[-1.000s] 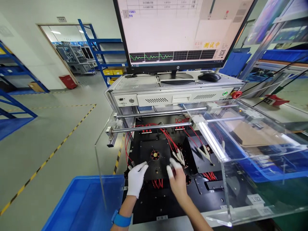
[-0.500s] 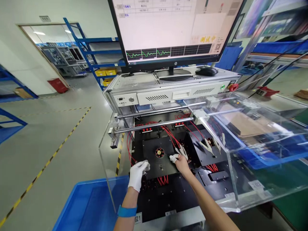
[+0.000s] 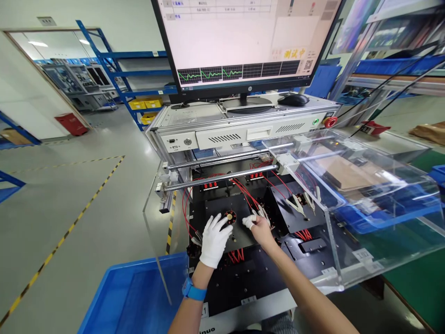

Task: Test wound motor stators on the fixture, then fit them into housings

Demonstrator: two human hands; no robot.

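HP monitor (image 3: 239, 37) behind worktop (image 3: 252, 278), yellow 测试中 | round coil (image 3: 230, 217) on flat black plate (image 3: 243, 237), toward worktop's left edge | I see white-gloved left hand (image 3: 214, 241), fingers apart beside coil | right hand (image 3: 259, 228), fingers together near plate's right edge

Even, cool light fills a workshop, with ceiling lamps (image 3: 38, 43) burning white at 10 o'clock and a soft sheen spreading over the gray floor (image 3: 69, 176) at 9. At 12 o'clock the screen (image 3: 229, 39) glows pale pink, its small print smeared. Bright highlights streak the steel rods (image 3: 222, 177) near the center, while the black bed (image 3: 239, 285) at 6 o'clock sinks into shadow. Glare and reflections veil the clear cover (image 3: 385, 174) at 3. The left hand (image 3: 212, 241) shows bright, its fingers distinct. Wide-angle distortion tilts the doorframe at 10; the shelf at 2 blurs.
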